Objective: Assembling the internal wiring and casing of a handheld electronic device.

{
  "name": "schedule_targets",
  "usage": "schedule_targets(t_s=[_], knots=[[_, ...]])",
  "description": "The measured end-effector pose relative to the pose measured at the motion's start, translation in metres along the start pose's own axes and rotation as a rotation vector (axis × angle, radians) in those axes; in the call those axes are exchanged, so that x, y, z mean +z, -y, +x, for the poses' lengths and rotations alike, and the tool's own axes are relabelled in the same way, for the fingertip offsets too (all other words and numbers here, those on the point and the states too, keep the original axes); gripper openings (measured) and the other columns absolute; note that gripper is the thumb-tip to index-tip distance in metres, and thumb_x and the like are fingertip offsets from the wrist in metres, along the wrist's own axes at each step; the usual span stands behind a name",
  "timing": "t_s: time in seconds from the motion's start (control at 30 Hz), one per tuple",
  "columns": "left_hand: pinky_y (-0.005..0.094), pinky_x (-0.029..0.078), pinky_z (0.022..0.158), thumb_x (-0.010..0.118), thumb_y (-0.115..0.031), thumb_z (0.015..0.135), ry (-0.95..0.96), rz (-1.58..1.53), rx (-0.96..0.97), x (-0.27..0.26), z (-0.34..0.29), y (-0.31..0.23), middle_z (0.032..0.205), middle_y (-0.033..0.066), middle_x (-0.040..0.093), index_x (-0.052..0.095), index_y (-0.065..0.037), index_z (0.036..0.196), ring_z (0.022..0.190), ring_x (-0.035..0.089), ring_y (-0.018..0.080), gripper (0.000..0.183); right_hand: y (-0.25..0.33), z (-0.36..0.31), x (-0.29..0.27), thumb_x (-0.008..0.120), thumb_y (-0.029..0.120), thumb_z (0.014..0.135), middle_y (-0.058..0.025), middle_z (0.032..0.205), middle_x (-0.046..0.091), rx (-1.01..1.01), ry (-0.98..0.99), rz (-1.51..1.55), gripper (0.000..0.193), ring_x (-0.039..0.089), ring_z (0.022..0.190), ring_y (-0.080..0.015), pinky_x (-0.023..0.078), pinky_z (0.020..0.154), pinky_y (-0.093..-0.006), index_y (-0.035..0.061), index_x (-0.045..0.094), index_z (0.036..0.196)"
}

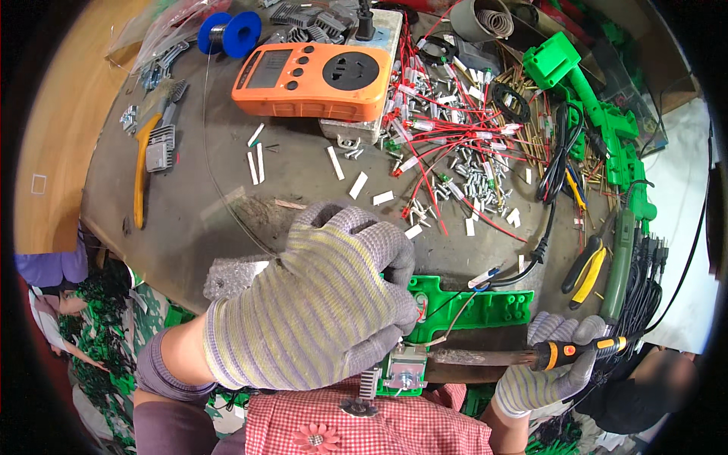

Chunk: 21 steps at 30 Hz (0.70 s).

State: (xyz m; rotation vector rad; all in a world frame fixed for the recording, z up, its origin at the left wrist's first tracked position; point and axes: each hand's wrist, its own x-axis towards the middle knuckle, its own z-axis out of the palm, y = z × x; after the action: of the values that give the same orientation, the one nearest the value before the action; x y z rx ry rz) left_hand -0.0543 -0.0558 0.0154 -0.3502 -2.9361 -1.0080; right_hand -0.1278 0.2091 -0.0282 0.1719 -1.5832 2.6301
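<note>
My left hand [318, 296], in a striped grey-and-yellow glove, is closed over the left end of a green plastic housing half [485, 303]. A thin solder wire [227, 201] runs from a blue spool [229, 35] into this hand; its end is hidden. My right hand [557, 360], gloved alike, grips a soldering iron [485, 356] by its black-and-orange handle. The iron points left, its tip close to a metal block [406, 371] at the housing's near end; I cannot tell if they touch. A power cord [523, 273] ends in thin leads beside the housing.
An orange meter [311, 80] with a socket stands at the back. Red-wired indicator lamps [432, 125] and loose screws [474, 182] lie in a heap behind the housing. Yellow-handled pliers [584, 273] are at right, a yellow-handled brush [144, 167] at left. Other people sit beyond the table.
</note>
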Motion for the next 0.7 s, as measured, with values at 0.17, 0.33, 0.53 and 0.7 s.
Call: schedule_targets(t_s=[0.17,0.33,0.53,0.7], knots=[[0.0492,0.040,0.084,0.071,-0.028,0.076,0.012,0.000,-0.009,-0.002,0.000,-0.001,0.095,0.0028,0.056,0.069,-0.021,0.083,0.092,0.054,0.0284,0.010,-0.001,0.005,-0.013,0.053,0.030,0.101,-0.0002,0.062,0.041,-0.057,0.265,-0.020,0.021,0.036,0.055,-0.0124,0.032,0.056,-0.0302,0.0103,0.047,0.096],[0.0496,0.040,0.084,0.071,-0.029,0.075,0.040,0.009,-0.025,-0.005,0.000,-0.002,0.095,0.0025,0.056,0.069,-0.022,0.083,0.093,0.055,0.0284,0.011,-0.002,0.001,-0.008,0.053,0.031,0.101,-0.0006,0.061,0.042,-0.025,0.216,0.027,0.022,0.035,0.054,-0.0134,0.031,0.059,-0.0314,0.0105,0.047,0.094],[0.0500,0.040,0.083,0.071,-0.029,0.075,0.040,0.010,-0.037,-0.003,0.000,-0.002,0.095,0.0023,0.055,0.069,-0.023,0.083,0.092,0.055,0.0287,0.010,-0.006,-0.001,-0.005,0.053,0.032,0.101,-0.0009,0.063,0.045,-0.108,0.105,-0.006,0.023,0.035,0.054,-0.0136,0.032,0.060,-0.0327,0.0097,0.050,0.097],[0.0494,0.040,0.083,0.071,-0.030,0.075,0.036,-0.009,-0.042,-0.003,0.000,-0.002,0.095,0.0020,0.055,0.068,-0.023,0.082,0.092,0.055,0.0284,0.010,-0.010,-0.006,-0.007,0.052,0.034,0.101,-0.0004,0.064,0.045,-0.134,0.096,0.004,0.026,0.036,0.057,-0.0134,0.031,0.060,-0.0330,0.0083,0.054,0.104]])
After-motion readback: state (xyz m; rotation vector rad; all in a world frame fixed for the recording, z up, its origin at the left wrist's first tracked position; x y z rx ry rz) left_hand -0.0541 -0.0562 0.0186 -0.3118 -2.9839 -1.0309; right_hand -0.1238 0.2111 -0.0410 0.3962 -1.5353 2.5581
